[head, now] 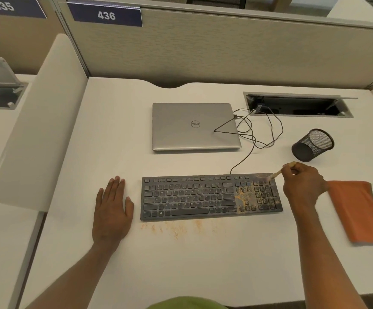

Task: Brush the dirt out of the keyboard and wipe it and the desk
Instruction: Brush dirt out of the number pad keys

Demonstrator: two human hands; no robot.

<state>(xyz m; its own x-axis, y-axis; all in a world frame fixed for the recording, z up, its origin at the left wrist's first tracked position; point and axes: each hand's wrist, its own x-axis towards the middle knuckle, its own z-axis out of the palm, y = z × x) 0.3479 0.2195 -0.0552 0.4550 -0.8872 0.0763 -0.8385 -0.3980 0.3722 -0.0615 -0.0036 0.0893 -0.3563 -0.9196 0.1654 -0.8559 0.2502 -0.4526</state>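
Green fabric (187, 303) fills the bottom centre edge of the frame, and two bare forearms reach up from there over a white desk (203, 264).

The near half of the desk is open surface. A rounded white side divider (38, 119) closes off the desk's left edge. A beige partition wall (225, 45) with a blue sign reading 436 (106, 15) runs along the back.

The left hand (112, 208) lies flat on the desk, palm down, left of centre. Its fingers are straight and close together, the thumb is out to the side, and it holds nothing. A narrow strip of bare desk separates it from the left end of the keyboard (192, 197).

The black keyboard sits at centre, parallel to the desk's front edge. Orange dirt (245, 199) covers its right part, around the number pad. More orange dirt is scattered on the desk just below the keyboard's front edge.

The right hand (303, 186) is at the keyboard's upper right corner, fingers curled round the wooden handle of a small brush (280, 172). The blurred bristles are over the top right keys.

A folded orange cloth (359, 210) lies on the desk at the right edge of the frame, partly behind the right wrist.

Behind the keyboard lie a closed silver laptop (192, 126), a looping black cable (248, 139), a black mesh cup (312, 144) and an open cable hatch (297, 104).
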